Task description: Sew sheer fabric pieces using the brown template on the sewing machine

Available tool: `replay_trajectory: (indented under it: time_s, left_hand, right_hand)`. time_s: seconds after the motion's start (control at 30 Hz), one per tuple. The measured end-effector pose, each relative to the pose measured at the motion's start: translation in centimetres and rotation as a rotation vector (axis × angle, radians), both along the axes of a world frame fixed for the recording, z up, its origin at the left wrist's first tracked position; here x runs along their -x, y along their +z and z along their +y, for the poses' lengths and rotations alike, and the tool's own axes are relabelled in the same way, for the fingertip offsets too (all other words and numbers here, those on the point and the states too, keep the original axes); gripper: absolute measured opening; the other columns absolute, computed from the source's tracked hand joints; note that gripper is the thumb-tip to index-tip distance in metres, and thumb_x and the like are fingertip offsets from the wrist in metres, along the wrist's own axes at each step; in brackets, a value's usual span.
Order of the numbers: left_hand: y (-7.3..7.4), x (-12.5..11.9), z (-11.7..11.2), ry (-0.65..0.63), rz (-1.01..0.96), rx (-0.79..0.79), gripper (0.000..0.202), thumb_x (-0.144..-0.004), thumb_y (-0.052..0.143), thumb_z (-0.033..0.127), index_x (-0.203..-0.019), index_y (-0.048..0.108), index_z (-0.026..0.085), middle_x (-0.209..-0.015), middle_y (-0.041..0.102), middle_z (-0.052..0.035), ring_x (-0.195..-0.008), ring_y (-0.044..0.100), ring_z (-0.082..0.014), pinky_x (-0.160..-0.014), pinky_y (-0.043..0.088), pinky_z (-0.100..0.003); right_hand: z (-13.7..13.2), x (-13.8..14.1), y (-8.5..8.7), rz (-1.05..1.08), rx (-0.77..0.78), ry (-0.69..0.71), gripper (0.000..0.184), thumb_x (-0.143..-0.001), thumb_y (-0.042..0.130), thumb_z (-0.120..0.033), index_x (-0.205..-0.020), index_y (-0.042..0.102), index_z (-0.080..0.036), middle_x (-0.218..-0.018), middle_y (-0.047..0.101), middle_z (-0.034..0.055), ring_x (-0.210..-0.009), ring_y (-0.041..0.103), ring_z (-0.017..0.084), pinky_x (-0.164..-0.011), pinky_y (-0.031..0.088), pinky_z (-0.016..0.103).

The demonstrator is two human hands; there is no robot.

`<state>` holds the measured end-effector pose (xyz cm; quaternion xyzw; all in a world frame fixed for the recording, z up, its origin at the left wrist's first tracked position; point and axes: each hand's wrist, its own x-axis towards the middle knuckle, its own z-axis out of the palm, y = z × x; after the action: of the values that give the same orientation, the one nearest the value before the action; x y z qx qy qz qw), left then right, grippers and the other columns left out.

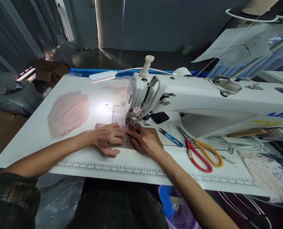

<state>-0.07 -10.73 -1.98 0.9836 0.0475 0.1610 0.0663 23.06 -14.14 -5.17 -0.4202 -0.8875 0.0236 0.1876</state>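
My left hand and my right hand lie flat, side by side, on a small sheer pinkish fabric piece on the white sewing table. Both press the fabric down just in front of the presser foot of the white sewing machine. The fingertips of both hands nearly meet over the fabric. A brown pad lies under the right hand. The needle itself is hard to make out.
A stack of pink fabric pieces lies at the left. Blue thread snips and red and yellow scissors rest right of my hands. A lamp lights the needle area. White lace lies far right; a purple basket below.
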Motion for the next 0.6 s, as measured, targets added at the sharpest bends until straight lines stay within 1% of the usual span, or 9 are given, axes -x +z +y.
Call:
replay_trajectory:
  time_s: [0.1,0.23,0.43,0.6]
  left_hand:
    - [-0.13,-0.16,0.15,0.004,0.007,-0.020,0.020,-0.078,0.054,0.034,-0.077,0.064,0.016,-0.082,0.066,-0.0067,-0.073,0.056,-0.0193,-0.076,0.043,-0.037]
    - [-0.33,-0.05,-0.06,0.021,0.009,-0.049,0.021,-0.078,0.054,0.034,-0.078,0.064,0.016,-0.085,0.066,-0.0079,-0.075,0.055,-0.0205,-0.075,0.044,-0.038]
    - [-0.34,0.18,0.16,0.062,0.068,-0.035,0.024,-0.081,0.055,0.036,-0.086,0.066,0.015,-0.096,0.066,-0.0103,-0.085,0.057,-0.0236,-0.081,0.045,-0.040]
    - [-0.58,0.12,0.43,0.070,0.045,-0.038,0.028,-0.083,0.053,0.035,-0.092,0.066,0.013,-0.101,0.065,-0.0133,-0.090,0.057,-0.0253,-0.083,0.047,-0.040]
  right_hand:
    - [-0.10,0.08,0.28,-0.025,-0.004,-0.008,0.035,-0.095,0.043,-0.023,-0.123,0.064,-0.019,-0.096,0.057,0.0112,-0.081,0.058,0.020,-0.072,0.053,0.034]
    - [-0.12,0.23,0.43,-0.059,0.011,-0.015,0.036,-0.095,0.042,-0.023,-0.123,0.064,-0.017,-0.096,0.057,0.0122,-0.080,0.058,0.021,-0.070,0.053,0.035]
    - [0.16,0.67,0.59,-0.126,0.061,-0.052,0.038,-0.092,0.043,-0.018,-0.126,0.060,-0.016,-0.099,0.060,0.0147,-0.075,0.059,0.020,-0.063,0.052,0.032]
    - [0.56,0.91,0.92,-0.195,0.086,-0.098,0.041,-0.092,0.041,-0.019,-0.130,0.057,-0.018,-0.098,0.062,0.0149,-0.065,0.058,0.019,-0.055,0.046,0.029]
